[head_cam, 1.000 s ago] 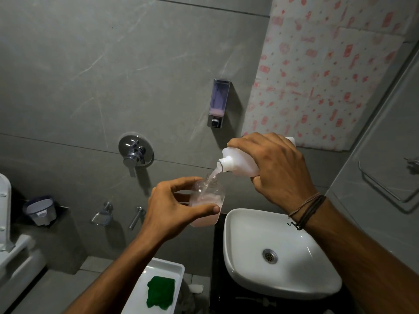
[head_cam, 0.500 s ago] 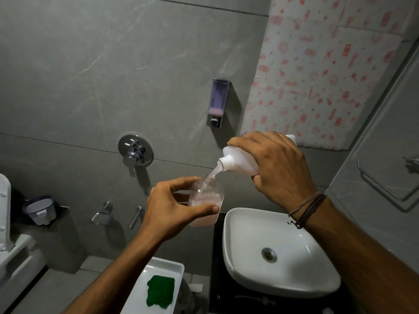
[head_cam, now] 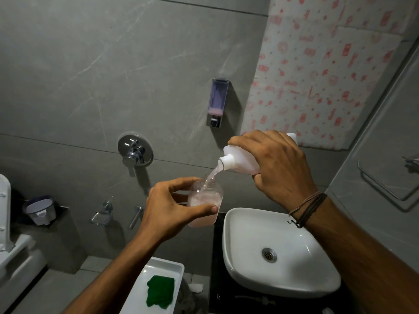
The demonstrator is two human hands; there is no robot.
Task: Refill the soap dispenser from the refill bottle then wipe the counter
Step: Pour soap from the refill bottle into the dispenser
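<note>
My left hand [head_cam: 169, 206] grips a clear soap dispenser bottle [head_cam: 206, 198], upright, partly filled with pale pink liquid. My right hand [head_cam: 278, 164] holds a white refill bottle [head_cam: 240, 160] tipped on its side, its open neck just above the clear bottle's mouth. A thin pale stream runs from the neck into the clear bottle. A green cloth [head_cam: 160, 293] lies on a white tray [head_cam: 169, 267] below my left forearm. The black counter [head_cam: 218, 257] shows beside the white sink [head_cam: 247, 243].
A wall-mounted dispenser [head_cam: 217, 102] with a little pink liquid hangs above my hands. A chrome mixer valve [head_cam: 135, 151] and taps are on the grey wall at left. A toilet sits at the far left, a towel rail [head_cam: 383, 189] at right.
Both hands have held nearly still while the stream keeps running. The liquid level in the clear bottle looks slightly higher.
</note>
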